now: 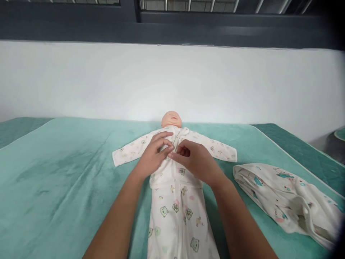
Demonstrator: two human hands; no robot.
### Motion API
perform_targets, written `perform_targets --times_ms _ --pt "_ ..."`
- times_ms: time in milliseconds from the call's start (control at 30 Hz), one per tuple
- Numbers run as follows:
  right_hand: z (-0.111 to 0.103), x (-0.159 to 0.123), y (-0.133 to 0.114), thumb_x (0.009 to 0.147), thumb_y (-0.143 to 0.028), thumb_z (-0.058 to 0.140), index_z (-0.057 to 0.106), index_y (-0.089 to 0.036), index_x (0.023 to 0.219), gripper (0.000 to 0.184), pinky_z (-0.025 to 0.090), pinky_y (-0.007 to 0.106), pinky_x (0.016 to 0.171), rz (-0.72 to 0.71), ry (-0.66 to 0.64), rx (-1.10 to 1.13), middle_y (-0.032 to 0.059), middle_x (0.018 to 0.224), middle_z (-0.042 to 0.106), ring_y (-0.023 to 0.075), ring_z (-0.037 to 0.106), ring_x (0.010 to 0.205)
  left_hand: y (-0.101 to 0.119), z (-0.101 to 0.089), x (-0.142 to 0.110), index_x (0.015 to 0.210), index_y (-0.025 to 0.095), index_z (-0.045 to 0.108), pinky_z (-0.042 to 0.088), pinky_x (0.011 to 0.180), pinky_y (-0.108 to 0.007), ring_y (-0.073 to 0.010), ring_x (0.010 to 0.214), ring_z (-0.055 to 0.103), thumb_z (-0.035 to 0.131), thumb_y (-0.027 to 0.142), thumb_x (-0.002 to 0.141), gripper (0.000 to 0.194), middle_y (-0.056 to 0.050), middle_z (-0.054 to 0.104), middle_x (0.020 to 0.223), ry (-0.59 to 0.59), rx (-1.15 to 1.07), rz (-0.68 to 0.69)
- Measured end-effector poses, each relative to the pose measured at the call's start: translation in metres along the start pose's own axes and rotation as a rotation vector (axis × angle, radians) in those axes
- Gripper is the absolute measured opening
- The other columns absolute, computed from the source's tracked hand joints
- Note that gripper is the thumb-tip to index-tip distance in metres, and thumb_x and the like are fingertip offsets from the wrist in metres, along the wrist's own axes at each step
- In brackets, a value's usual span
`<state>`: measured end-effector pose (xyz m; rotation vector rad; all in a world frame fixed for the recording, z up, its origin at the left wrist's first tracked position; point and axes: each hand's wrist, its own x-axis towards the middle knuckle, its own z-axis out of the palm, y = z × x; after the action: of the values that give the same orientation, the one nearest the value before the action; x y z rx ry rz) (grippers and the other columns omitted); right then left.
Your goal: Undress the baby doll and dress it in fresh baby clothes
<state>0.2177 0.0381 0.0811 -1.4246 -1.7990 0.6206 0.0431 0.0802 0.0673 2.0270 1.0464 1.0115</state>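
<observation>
Both hands are right in at the chest, the left hand (156, 153) and the right hand (198, 160) almost meeting over the front of the top (159, 178), which lies on the doll (171, 119), face up on the green sheet (70, 172). Each grip is narrow, thumb and finger curled close, but whether either has fabric between the tips, I can't tell from here. The top looks light, soft and limp, hardly slippery; it should wrinkle at a touch, so the front near the middle seems the place to take hold, with a small pinch rather than a tug. And look what's lost: the fingers mask any fastening there, nothing of the doll's hands shows at the sleeves (221, 148), the trousers (176, 219) run off the bottom, and the printed cloth (288, 198) meets the dark right edge.
</observation>
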Motion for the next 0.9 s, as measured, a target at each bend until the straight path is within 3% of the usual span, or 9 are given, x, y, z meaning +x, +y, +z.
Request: perform_targets --times_ms 133,233,600,733,900 --pt "0.008 -0.002 0.000 0.077 -0.037 0.064 0.047 -0.023 0.069 0.023 0.028 0.027 0.053 -0.043 0.046 -0.230 -0.0017 0.068 0.055 0.0141 0.046 0.061 0.001 -0.003 -0.001 0.088 0.026 0.065 0.040 0.106 -0.043 -0.0240 0.136 0.038 0.051 0.032 0.091 0.016 0.000 0.045 0.145 -0.064 0.015 0.011" --pt "0.011 -0.002 0.000 0.078 -0.027 0.058 0.045 -0.022 0.068 0.018 0.028 0.027 0.055 -0.065 0.059 -0.277 -0.0015 0.069 0.055 0.0142 0.046 0.064 0.000 -0.005 -0.003 0.092 0.028 0.064 0.040 0.107 -0.042 -0.0235 0.139 0.034 0.052 0.026 0.089 0.012 0.001 0.041 0.147 -0.130 0.054 0.052" --pt "-0.012 0.002 0.014 0.078 -0.028 0.055 0.054 -0.021 0.070 0.011 0.031 0.024 0.054 -0.039 -0.148 0.157 -0.0055 0.062 0.046 0.0110 0.039 0.059 0.000 0.003 -0.002 0.088 0.025 0.060 0.033 0.112 -0.043 -0.0208 0.138 0.034 0.045 0.031 0.095 0.018 -0.001 0.048 0.142 -0.041 0.121 0.101" --pt "-0.011 0.005 0.021 0.082 -0.030 0.054 0.059 -0.021 0.077 0.012 0.032 0.024 0.055 -0.042 -0.099 0.260 -0.0046 0.066 0.048 0.0106 0.041 0.061 -0.001 0.003 -0.001 0.094 0.027 0.065 0.033 0.112 -0.043 -0.0218 0.136 0.038 0.047 0.032 0.094 0.018 0.000 0.046 0.143 -0.050 0.122 0.091" --pt "-0.008 0.008 0.023 0.084 -0.031 0.056 0.061 -0.021 0.079 0.013 0.034 0.024 0.057 -0.060 -0.057 0.216 -0.0045 0.069 0.052 0.0102 0.043 0.062 -0.004 0.002 0.000 0.100 0.028 0.069 0.031 0.114 -0.042 -0.0214 0.136 0.038 0.048 0.033 0.094 0.022 0.000 0.047 0.143 -0.068 0.147 0.117"
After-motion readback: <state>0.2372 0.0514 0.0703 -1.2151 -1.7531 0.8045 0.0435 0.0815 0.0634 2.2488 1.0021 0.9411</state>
